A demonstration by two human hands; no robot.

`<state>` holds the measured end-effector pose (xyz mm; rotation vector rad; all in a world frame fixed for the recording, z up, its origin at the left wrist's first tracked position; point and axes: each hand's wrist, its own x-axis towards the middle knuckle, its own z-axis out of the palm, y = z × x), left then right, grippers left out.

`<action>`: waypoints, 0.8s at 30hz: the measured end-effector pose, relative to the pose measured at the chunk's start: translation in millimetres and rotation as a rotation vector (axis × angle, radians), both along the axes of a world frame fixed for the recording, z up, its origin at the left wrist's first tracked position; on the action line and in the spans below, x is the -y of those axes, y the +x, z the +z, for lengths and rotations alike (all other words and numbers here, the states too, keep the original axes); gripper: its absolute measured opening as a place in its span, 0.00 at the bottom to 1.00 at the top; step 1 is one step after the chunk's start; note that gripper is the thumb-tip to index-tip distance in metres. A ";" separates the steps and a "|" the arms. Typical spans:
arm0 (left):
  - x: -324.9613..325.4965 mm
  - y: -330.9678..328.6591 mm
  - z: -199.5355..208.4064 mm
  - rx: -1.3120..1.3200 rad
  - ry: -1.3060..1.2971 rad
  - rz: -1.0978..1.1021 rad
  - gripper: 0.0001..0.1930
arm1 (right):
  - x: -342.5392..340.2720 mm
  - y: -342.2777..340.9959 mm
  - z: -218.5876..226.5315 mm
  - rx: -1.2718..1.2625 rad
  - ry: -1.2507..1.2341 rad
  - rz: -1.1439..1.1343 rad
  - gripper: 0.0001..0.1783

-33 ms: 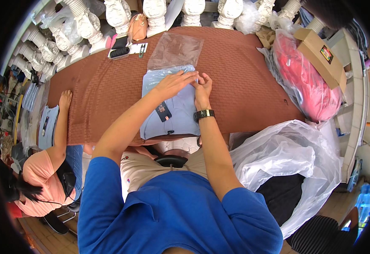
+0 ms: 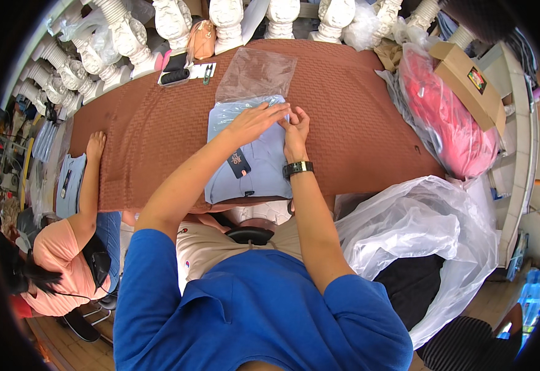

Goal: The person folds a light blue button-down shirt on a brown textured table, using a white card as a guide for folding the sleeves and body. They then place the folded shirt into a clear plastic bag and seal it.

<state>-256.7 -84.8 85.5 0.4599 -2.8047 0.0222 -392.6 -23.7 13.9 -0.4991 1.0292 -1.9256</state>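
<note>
The folded light-blue garment (image 2: 263, 170) lies on the brown-covered desk (image 2: 356, 123), a dark tag (image 2: 238, 164) on its front and a clear plastic bag (image 2: 256, 71) extending beyond its far end. Across the garment's upper part, the left hand (image 2: 259, 123) lies open with its fingers stretched toward the right. The right hand (image 2: 296, 128), fingers bent, is at the garment's upper right edge; whether it pinches the plastic I cannot tell. Beyond the garment to the left are green-handled snips (image 2: 207, 74); well to its right lies a bag of red fabric (image 2: 446, 117).
</note>
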 end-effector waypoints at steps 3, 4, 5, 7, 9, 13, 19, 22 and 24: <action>1.1 -3.5 -2.5 -0.056 0.026 0.003 0.41 | -4.3 2.5 -1.1 0.014 -0.078 0.055 0.38; 2.5 -4.7 -3.0 -0.044 0.034 0.001 0.41 | -3.8 2.8 -0.8 -0.002 -0.087 0.077 0.39; 5.1 -6.1 -3.1 -0.032 0.041 -0.003 0.40 | -2.4 2.8 -0.9 -0.020 -0.096 0.098 0.40; 8.4 -9.8 -4.0 0.001 0.054 -0.036 0.40 | -3.5 -0.1 -1.5 -0.058 -0.085 0.145 0.41; 11.3 -12.1 -6.0 0.049 0.063 -0.087 0.38 | -4.7 -2.7 0.1 -0.099 -0.047 0.200 0.42; 2.6 -12.7 -4.4 0.003 0.068 -0.092 0.36 | 1.0 -4.4 -8.0 -0.005 -0.057 0.086 0.41; -5.2 18.5 -1.2 0.019 0.073 -0.047 0.32 | 0.7 0.3 -8.0 0.034 0.096 -0.072 0.38; -10.9 32.1 1.1 -0.023 0.221 -0.086 0.25 | -1.9 0.3 -3.6 -0.082 0.150 -0.076 0.34; -10.4 38.5 -3.2 -0.197 0.383 -0.156 0.18 | -1.0 -7.8 -5.6 -0.161 0.226 -0.083 0.30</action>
